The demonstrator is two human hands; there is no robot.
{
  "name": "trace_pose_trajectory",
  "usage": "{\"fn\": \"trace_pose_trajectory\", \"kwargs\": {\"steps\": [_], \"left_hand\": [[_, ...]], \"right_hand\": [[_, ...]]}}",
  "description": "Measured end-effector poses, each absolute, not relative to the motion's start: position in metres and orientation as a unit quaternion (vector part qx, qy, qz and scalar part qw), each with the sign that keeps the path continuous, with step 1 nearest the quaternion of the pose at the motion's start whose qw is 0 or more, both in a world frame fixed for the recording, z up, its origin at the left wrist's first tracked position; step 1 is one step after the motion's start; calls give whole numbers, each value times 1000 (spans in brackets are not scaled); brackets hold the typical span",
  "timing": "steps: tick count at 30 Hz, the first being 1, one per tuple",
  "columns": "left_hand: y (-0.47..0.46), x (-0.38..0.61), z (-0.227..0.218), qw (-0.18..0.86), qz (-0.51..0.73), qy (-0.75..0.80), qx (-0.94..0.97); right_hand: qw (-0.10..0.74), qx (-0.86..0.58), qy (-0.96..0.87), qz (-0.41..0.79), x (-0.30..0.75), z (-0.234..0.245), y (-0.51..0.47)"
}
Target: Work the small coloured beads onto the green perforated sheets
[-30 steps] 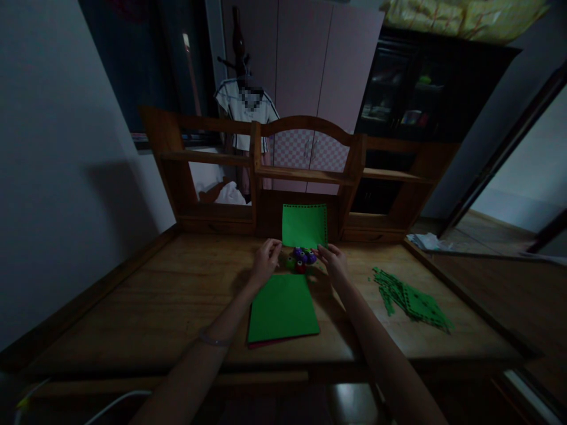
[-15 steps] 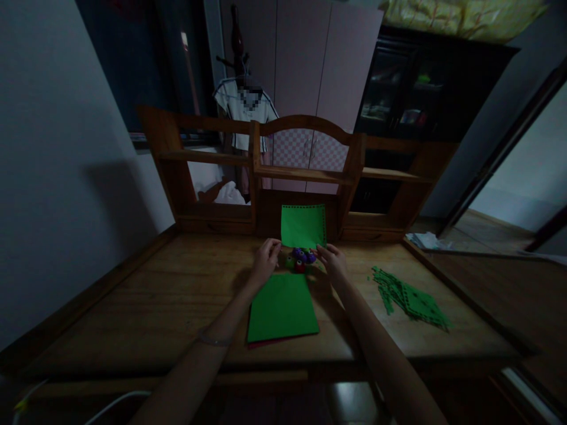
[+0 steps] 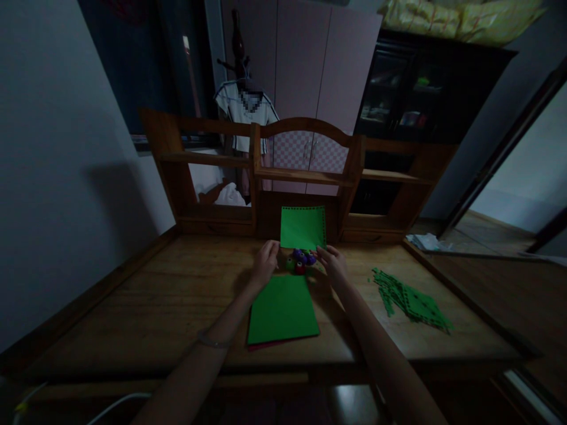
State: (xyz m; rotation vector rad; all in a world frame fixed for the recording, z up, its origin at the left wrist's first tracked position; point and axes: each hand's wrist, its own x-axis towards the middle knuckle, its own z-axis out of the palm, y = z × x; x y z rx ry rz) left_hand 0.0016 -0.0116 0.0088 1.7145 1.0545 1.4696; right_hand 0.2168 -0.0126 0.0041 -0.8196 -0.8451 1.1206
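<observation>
Both my hands hold up one green sheet of paper [image 3: 303, 227], with small punched shapes along its top and right edges. My left hand [image 3: 266, 260] pinches its lower left corner, and my right hand [image 3: 331, 258] grips the lower right corner. Below the sheet, between the hands, sits a cluster of small craft punches: purple ones [image 3: 303, 257], a red one [image 3: 300, 268] and a green one [image 3: 290, 264]. Nearer to me lies a stack of green paper [image 3: 283, 310], with a red layer peeking out beneath its front edge.
At the right of the wooden desk [image 3: 177, 295] lies a pile of punched green sheets and strips [image 3: 411, 301]. A wooden shelf unit [image 3: 305, 175] rises along the desk's back edge. A wall [image 3: 88, 177] stands at the left. Small green scraps are near my right hand.
The hands and the green sheet stay almost in place. The whole view has shifted slightly downward in the picture.
</observation>
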Motion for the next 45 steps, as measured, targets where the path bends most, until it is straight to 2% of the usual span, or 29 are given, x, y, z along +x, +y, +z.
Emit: {"fn": "trace_pose_trajectory", "kwargs": {"steps": [15,45], "left_hand": [[-13,2,12,347,561,403,635],[-12,1,11,335,589,396,620]], "right_hand": [[684,-363,-387,501,217,4,-12],[668,-369,-401,506,213,0,-14]]}}
